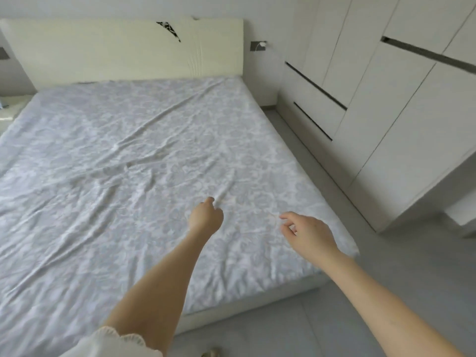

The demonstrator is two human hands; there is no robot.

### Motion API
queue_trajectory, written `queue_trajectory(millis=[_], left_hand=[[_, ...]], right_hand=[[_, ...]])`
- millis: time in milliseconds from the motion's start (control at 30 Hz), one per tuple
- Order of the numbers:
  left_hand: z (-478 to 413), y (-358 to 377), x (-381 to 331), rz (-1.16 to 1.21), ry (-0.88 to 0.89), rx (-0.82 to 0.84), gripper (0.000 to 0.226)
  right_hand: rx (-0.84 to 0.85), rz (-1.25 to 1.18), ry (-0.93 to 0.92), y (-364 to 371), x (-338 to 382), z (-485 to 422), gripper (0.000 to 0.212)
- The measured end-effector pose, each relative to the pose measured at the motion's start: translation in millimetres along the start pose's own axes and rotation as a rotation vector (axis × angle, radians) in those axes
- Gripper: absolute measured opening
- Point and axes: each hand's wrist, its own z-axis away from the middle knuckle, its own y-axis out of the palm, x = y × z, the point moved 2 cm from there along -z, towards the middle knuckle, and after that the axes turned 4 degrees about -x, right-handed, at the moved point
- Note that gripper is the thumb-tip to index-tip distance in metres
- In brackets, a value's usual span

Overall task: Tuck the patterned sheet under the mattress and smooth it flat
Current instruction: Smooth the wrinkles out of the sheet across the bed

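Note:
A pale blue and white patterned sheet (pixel 128 155) covers the whole mattress, with long creases running across its middle and toward the near right corner. My left hand (pixel 206 216) lies on the sheet near that corner, its fingers curled and pinching a raised fold of fabric. My right hand (pixel 306 231) hovers just above the sheet a little to the right, fingers loosely bent with thumb and forefinger close together, holding nothing that I can see. The mattress's near right corner (pixel 350 249) is wrapped by the sheet.
A cream headboard (pixel 123 47) stands at the far end. White wardrobes and drawers (pixel 386 112) line the right side, leaving a narrow strip of grey floor (pixel 386 279). The white bed base (pixel 247 307) shows below the sheet's edge. A bedside table (pixel 10 109) sits at far left.

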Motion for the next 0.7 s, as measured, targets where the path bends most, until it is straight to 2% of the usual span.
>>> queue_trajectory(millis=[100,267,467,700], left_hand=[[19,23,-43,-0.009,0.036,0.044,0.045],[5,64,-104,0.004,-0.024,0.029,0.044],[-67,140,-196,0.092,-0.106,-0.019,0.043],[-129,217,-346,0.156,-0.160,0.051,0.041]], right_hand=[[-0.022,-0.004,0.027,-31,-48,15,0.033],[-0.038,-0.055,0.014,-71,-125,6,0.030],[-0.032,-0.055,-0.006,-109,-238,-57,0.026],[0.039,0.017,-0.057,-159,-372,-142,0.025]])
